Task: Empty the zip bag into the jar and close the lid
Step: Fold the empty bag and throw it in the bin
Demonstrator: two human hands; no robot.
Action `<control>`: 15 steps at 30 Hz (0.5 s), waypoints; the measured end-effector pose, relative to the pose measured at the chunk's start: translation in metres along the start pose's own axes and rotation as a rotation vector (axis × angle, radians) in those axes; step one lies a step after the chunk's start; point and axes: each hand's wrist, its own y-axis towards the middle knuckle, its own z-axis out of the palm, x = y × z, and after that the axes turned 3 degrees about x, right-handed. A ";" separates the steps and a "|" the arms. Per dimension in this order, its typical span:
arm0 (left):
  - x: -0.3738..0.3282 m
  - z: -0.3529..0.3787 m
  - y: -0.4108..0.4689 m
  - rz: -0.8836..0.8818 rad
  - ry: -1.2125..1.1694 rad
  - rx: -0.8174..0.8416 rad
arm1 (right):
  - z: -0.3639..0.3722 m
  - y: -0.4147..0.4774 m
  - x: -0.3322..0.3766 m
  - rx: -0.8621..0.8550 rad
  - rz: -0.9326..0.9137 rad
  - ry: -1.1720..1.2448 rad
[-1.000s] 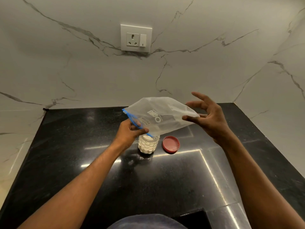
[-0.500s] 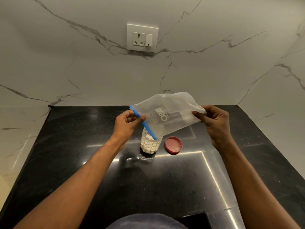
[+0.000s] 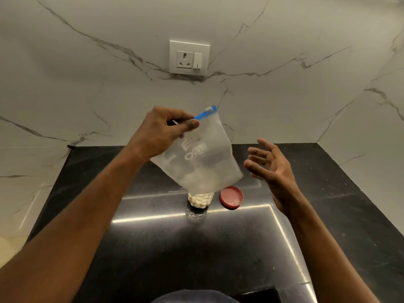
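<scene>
The left hand pinches the zip bag at its blue zip strip, thumb and fingertips closed on the top edge, so the clear bag hangs slanting down to the right. Its lower end covers the mouth of the jar, so the rim is hidden; only the jar's scaled lower body, full of something white, shows beneath. Printing on the bag is too blurred to read. The right hand hovers just beside the bag, fingers spread, palm up, holding nothing. The red lid lies on the black counter just right of the jar.
</scene>
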 end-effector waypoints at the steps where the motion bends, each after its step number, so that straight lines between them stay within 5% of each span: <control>1: -0.006 -0.003 0.000 -0.020 0.073 0.082 | 0.005 0.000 0.004 -0.034 -0.052 -0.010; 7: -0.023 0.012 -0.012 -0.117 0.303 0.371 | 0.040 0.001 0.026 -0.074 -0.304 -0.074; 15: -0.026 0.021 -0.027 -0.122 0.295 0.381 | 0.056 -0.009 0.026 -0.020 -0.269 -0.009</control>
